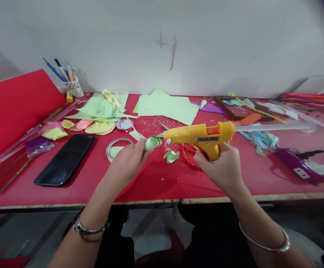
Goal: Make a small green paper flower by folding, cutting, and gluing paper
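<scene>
My right hand (pixel 220 165) grips the handle of a yellow glue gun (pixel 199 136), a clear glue stick (pixel 273 127) jutting from its back to the right. The gun's nozzle points left at a small rolled piece of light green paper (pixel 152 143), which my left hand (pixel 130 158) pinches between fingers and thumb. Both hands hover just above the red table (pixel 156 178). A small folded green paper bit (pixel 171 155) and red scissors (pixel 188 154) lie on the table beneath the gun.
A black phone (pixel 65 158) lies at left beside a metal ring (pixel 117 146). Green paper sheets (pixel 167 106) and yellow cut-outs (pixel 99 127) cover the back. A pen cup (pixel 74 87), red board (pixel 13 108), purple power strip (pixel 301 165) and pipe cleaners (pixel 309 97) surround the area.
</scene>
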The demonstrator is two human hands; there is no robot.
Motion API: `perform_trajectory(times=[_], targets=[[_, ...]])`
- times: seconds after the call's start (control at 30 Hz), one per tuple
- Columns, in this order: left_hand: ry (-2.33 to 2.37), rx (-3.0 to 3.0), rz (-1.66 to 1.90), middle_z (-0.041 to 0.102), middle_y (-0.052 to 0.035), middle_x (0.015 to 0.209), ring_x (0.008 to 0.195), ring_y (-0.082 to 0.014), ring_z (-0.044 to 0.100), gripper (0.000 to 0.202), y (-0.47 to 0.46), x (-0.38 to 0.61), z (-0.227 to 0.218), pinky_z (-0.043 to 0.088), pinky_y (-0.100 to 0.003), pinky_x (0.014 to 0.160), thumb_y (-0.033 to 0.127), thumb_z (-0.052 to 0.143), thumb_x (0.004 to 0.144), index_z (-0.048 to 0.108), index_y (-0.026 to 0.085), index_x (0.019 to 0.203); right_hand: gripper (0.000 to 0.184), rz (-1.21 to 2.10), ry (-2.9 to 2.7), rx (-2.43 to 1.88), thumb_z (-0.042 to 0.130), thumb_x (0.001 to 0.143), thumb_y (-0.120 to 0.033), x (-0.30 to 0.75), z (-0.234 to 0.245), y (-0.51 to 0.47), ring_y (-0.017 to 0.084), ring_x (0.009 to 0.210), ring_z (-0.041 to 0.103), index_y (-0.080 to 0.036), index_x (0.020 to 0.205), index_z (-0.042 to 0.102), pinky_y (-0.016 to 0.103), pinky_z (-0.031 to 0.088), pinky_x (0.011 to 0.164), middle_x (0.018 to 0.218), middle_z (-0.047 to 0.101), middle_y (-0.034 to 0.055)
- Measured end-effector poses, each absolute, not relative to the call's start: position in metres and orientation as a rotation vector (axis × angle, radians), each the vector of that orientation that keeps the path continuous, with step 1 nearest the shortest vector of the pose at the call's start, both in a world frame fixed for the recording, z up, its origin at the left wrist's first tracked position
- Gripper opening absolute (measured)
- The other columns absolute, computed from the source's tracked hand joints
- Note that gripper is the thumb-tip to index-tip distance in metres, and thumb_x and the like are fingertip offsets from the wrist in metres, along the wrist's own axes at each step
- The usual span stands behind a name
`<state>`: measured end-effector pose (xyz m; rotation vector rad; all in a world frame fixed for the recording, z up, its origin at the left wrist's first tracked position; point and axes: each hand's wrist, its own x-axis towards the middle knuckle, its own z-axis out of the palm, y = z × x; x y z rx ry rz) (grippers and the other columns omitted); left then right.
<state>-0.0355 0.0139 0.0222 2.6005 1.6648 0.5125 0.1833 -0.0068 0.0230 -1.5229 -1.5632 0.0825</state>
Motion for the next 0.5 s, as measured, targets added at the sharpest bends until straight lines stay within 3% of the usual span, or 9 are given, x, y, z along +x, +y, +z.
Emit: perform_trajectory(times=[0.5], targets=[[1.729, 2.765, 0.552, 0.055, -0.0034, 0.061, 0.058, -0.0176, 0.051, 0.024, 0.0189, -0.0417, 0.0193, 0.028, -0.025, 0.049, 0.03, 0.027, 0.09, 0.046, 0.016, 0.083, 0.021, 0.087, -1.589, -1.561, 0.055, 0.061, -0.027, 0.187, 0.0241, -0.0069, 0.004, 0.034, 0.031, -0.018, 0.05, 0.04, 0.019, 0.024, 0.034, 0.039, 0.036, -0.0072]])
